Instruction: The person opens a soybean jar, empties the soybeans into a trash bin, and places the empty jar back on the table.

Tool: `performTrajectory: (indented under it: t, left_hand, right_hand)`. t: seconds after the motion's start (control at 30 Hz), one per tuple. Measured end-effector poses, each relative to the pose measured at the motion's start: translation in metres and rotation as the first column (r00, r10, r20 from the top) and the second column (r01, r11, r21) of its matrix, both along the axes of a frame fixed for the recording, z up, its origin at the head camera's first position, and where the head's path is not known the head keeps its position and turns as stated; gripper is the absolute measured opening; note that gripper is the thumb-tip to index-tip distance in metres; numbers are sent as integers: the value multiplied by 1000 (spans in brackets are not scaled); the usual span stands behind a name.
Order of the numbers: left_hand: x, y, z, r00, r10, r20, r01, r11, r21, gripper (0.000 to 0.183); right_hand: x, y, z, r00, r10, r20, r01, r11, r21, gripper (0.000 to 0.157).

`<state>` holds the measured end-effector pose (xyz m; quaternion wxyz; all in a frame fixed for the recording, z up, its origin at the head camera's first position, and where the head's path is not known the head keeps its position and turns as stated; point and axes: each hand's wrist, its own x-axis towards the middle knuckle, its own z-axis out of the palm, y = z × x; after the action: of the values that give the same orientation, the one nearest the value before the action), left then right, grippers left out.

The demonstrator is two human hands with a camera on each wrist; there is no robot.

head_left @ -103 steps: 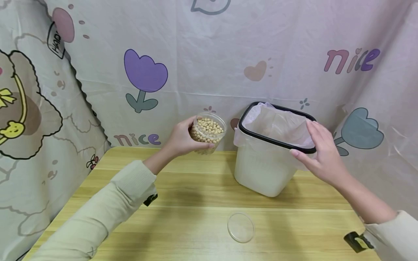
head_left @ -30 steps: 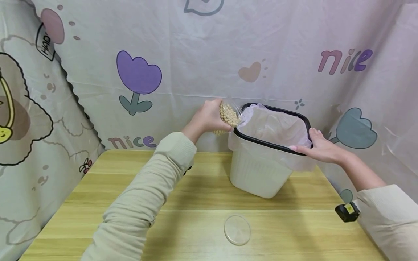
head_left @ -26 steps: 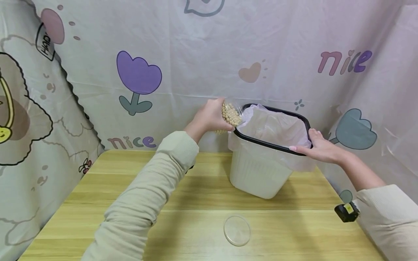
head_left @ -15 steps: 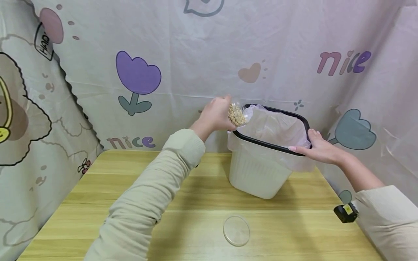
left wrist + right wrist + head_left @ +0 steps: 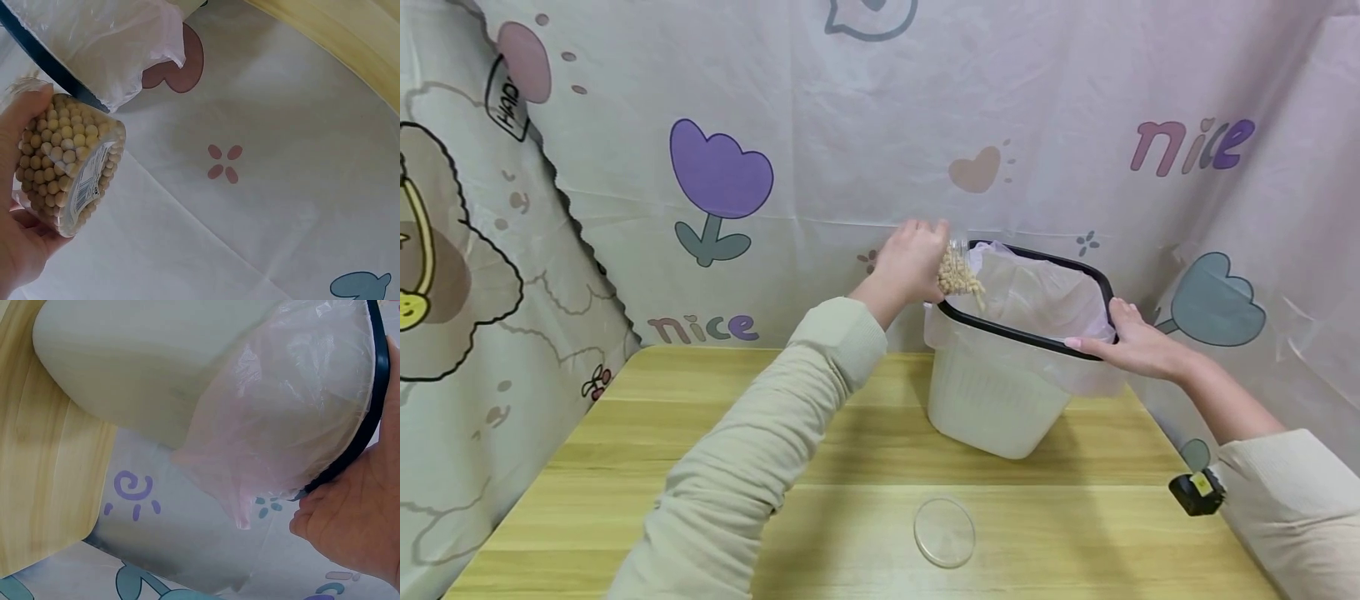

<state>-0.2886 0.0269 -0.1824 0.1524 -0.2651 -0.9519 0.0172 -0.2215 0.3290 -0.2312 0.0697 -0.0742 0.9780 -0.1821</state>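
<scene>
My left hand [image 5: 910, 262] grips a clear plastic jar [image 5: 78, 169] of round, pale dried soybeans [image 5: 53, 153]. The jar is tipped toward the right over the left rim of a white trash bin [image 5: 992, 408]. Soybeans [image 5: 977, 289] spill from its mouth into the bin, which has a black rim [image 5: 1015, 333] and a thin plastic liner [image 5: 1037, 287]. At the opposite corner, my right hand [image 5: 1142, 337] holds the rim, thumb along the front edge and fingers on the right side. A barcode label [image 5: 90, 178] on the jar's base faces the left wrist camera.
A round clear lid [image 5: 944, 533] lies on the wooden table [image 5: 700, 467] in front of the bin. Behind the table hangs a printed cloth [image 5: 865, 133], close to the bin's back. More cloth covers both sides.
My left hand has carried the jar rightward to the bin and tilted it further; soybeans now pour out. My right hand has settled on the rim's corner. The lid stays put.
</scene>
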Motion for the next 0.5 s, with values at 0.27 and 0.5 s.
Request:
performTrajectory:
  t: [0.27,0.5]
  left_hand:
    - [1,4,0,998,-12,-60,7,996,-88,93]
    - [1,7,0,996,-22,-89,9,990,-144,92]
  right_hand:
    - [1,0,1,1000,3,-6,-3,1000,-4,106]
    - [1,1,0,1000,7,-13,-7,1000,-6,106]
